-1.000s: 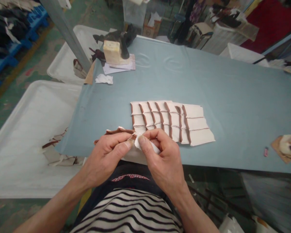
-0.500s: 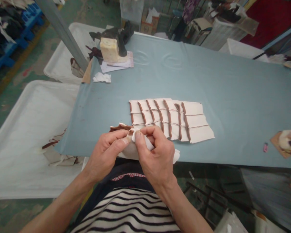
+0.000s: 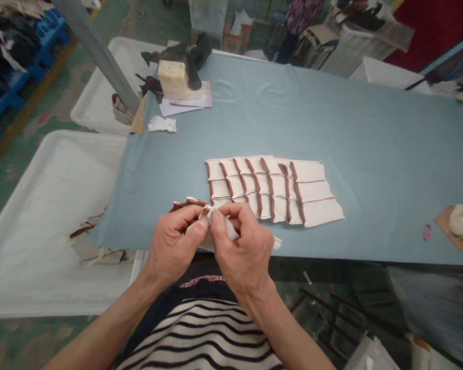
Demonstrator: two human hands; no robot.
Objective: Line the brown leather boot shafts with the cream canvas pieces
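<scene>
Both hands pinch a cream leather-like panel with brown edges at the near edge of the table. My left hand is closed on it, thumb against fingers. My right hand grips the same panel close beside, its thumb tip nearly meeting the left one. Most of the held panel is hidden behind my fingers. Just beyond lies a row of overlapping cream panels with brown raised edges and stitched seams.
A blue-grey cloth covers the table. A cream block rests on papers at the back left, near a crumpled white scrap. White bins stand left, below a metal post. A wooden-based tool lies far right.
My hands and the held panel have shifted slightly left, the pinching fingers staying close together. The row of panels on the table lies as before.
</scene>
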